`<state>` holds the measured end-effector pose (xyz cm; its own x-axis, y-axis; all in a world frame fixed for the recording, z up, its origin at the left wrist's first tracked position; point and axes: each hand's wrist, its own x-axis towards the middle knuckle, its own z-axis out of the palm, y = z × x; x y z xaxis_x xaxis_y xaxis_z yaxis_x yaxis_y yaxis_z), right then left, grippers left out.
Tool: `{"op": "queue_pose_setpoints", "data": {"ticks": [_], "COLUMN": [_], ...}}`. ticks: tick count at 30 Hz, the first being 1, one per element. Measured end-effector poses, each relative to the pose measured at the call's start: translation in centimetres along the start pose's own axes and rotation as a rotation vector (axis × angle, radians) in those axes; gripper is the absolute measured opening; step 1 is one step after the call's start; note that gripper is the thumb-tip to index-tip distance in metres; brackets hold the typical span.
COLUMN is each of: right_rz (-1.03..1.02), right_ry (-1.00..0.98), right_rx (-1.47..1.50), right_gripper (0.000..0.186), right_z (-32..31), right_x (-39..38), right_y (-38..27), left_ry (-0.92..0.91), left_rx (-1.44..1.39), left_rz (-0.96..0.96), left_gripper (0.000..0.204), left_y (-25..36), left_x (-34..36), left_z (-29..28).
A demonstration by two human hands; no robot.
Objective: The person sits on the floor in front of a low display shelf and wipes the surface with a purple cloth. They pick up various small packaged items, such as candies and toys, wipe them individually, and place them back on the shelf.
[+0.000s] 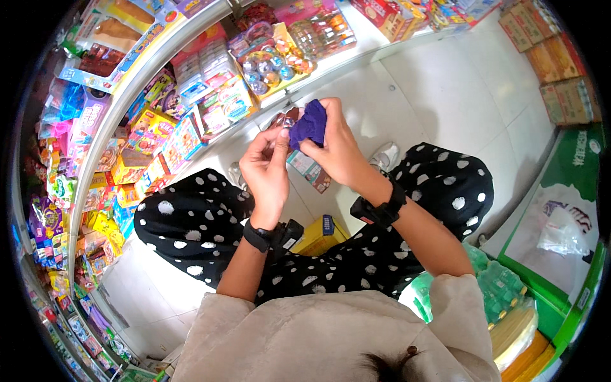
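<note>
My right hand [340, 149] is closed around a crumpled purple cloth [310, 127], out in front of my knees. Close on its left, my left hand [267, 159] has thumb and fingers pinched on a brown, glossy packet [287, 118], right beside the cloth. Below both hands shows a printed piece of packaging [309, 169] with a pale label and brown edges. Whether it belongs to the same packet I cannot tell, since the cloth and fingers cover the part between.
Shelves to the left and ahead hold many colourful boxes [181, 143] and round capsule toys [267, 71]. A yellow box [321, 235] stands between my legs. On the right are stacked cartons [568, 102], a green-edged panel [554, 223] and green bottles in plastic wrap [496, 283].
</note>
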<state>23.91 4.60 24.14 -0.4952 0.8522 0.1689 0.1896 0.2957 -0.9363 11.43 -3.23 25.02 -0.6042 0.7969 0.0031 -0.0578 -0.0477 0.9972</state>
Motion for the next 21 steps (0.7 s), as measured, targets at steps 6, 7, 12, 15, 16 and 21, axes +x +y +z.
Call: {"op": "queue_pose_setpoints", "data": {"ticks": [6, 7, 12, 15, 16, 21], "right_rz": [-0.002, -0.029, 0.13, 0.131, 0.099, 0.15], "right_ry": [0.161, 0.193, 0.243, 0.362, 0.401, 0.441], "right_rx": [-0.008, -0.006, 0.134, 0.126, 0.079, 0.036], "right_gripper": [0.052, 0.048, 0.043, 0.043, 0.043, 0.044], "right_z": [-1.4, -1.6, -2.4, -4.0, -4.6, -8.5], "right_x": [0.7, 0.9, 1.2, 2.0, 2.1, 3.0], "right_y": [-1.6, -1.9, -1.6, -0.6, 0.0, -1.5], "left_ry": [-0.047, -0.062, -0.041, -0.012, 0.008, 0.014], "left_rx": [0.05, 0.066, 0.14, 0.244, 0.269, 0.455], "left_rz": [0.09, 0.063, 0.129, 0.132, 0.085, 0.043], "left_gripper": [0.015, 0.016, 0.013, 0.013, 0.013, 0.014], "left_y": [2.2, 2.7, 3.0, 1.6, 0.7, -5.5], "left_x": [-1.5, -1.8, -1.7, 0.2, 1.1, 2.6], "left_z": [0.8, 1.0, 0.7, -1.6, -2.7, -6.0]}}
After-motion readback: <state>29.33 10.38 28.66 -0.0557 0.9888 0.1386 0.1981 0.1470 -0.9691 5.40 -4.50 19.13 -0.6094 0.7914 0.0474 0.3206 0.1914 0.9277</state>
